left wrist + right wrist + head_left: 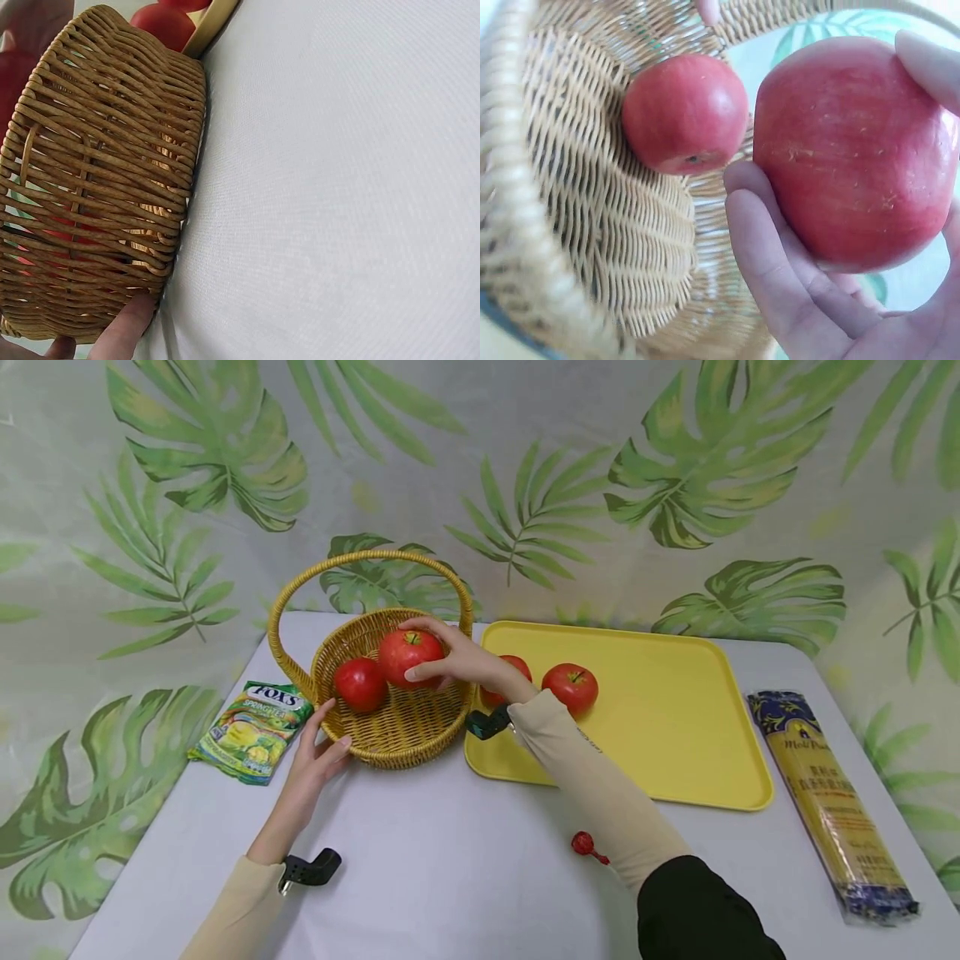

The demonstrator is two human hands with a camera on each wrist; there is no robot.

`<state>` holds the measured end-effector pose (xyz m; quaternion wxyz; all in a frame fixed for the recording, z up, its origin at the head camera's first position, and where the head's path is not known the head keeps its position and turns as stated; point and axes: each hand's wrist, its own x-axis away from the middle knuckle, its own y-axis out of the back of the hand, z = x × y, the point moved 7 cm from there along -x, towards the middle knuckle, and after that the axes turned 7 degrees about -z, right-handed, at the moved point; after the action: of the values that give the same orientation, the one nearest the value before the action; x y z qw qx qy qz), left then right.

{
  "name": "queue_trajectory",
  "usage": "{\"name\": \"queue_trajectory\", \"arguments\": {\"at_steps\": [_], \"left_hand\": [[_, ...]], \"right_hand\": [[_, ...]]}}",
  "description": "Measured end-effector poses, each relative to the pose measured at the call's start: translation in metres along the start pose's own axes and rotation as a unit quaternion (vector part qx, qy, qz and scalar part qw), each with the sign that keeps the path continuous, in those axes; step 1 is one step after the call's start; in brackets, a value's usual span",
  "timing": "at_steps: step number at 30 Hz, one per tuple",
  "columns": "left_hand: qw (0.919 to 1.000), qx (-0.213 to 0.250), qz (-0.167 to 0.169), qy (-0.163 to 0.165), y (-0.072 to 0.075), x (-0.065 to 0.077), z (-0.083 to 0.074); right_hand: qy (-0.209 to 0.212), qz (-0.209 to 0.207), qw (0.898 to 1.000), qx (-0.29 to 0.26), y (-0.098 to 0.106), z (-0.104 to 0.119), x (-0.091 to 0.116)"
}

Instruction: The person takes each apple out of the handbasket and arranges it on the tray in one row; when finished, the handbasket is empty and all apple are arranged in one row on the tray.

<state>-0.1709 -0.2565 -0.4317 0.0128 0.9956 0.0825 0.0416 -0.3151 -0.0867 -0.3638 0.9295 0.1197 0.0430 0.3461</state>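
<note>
One red apple (362, 686) sits in the basket (397, 745); the right hand (463, 657), fingers curled, grips a second apple (402, 662) over it; two more apples (572, 690) remain on the yellow tray (675, 727); the left hand (318, 762), fingers spread, touches the basket; filling seems under half done.

Smooth glossy apples (408, 658), rough wicker basket (401, 740)

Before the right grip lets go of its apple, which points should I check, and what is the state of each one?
Right grip around the held apple: ok, it grasps it.
Left grip at the basket: ok, it touches the side.
Room inside: ok, bare weave shows beside the inner apple.
Basket steady: cannot tell from stills.
Tray without fruit: not ok, two apples lie there.
</note>
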Motion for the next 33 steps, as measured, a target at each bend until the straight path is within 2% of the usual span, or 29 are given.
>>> {"name": "queue_trajectory", "arguments": {"at_steps": [9, 13, 16, 25, 33], "left_hand": [[0.9999, -0.011, -0.006, -0.005, 0.006, -0.01, 0.018], [0.9998, -0.014, -0.008, -0.008, 0.007, -0.011, 0.022], [0.9998, -0.013, -0.009, -0.009, 0.007, -0.011, 0.022], [0.9999, -0.01, -0.007, -0.008, 0.004, -0.007, 0.013], [1.0, 0.0, -0.003, -0.004, -0.002, 0.0, 0.0]], "right_hand": [[0.012, 0.01, 0.999, 0.03, 0.023, 0.002, 0.037], [0.01, -0.01, 0.999, 0.046, 0.041, -0.001, 0.054], [-0.007, -0.029, 0.998, 0.057, 0.058, -0.007, 0.067], [-0.036, -0.078, 0.995, 0.045, 0.113, -0.026, 0.105], [-0.066, -0.134, 0.987, 0.054, 0.163, -0.044, 0.141]]}}
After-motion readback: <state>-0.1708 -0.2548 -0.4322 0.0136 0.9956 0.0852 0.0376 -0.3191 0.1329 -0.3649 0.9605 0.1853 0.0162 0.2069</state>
